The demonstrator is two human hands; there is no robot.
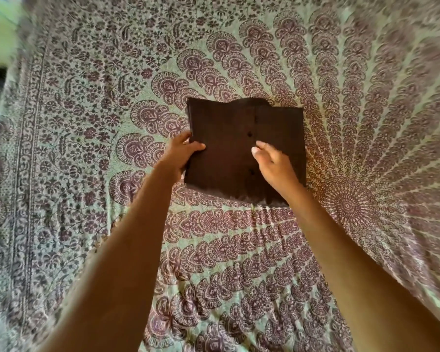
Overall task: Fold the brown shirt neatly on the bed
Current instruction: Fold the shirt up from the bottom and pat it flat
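1. Dark brown fabric shirt (226,123): folded into a compact, roughly square packet, front side up.
2. Button placket ran down its middle, two dark buttons showing.
3. Top edge was uneven, with a raised step near the centre; side edges were straight.
4. Bottom edge was blurred, so flat or lifted couldn't be told.
5. Left hand (182,151) gripped its left edge, thumb on top.
6. Right hand (272,163) was over the packet just right of the placket, fingers curled; contact unclear.
7. Bed (87,123), under a pale green sheet with purple-brown fan print: the packet sat near its middle.
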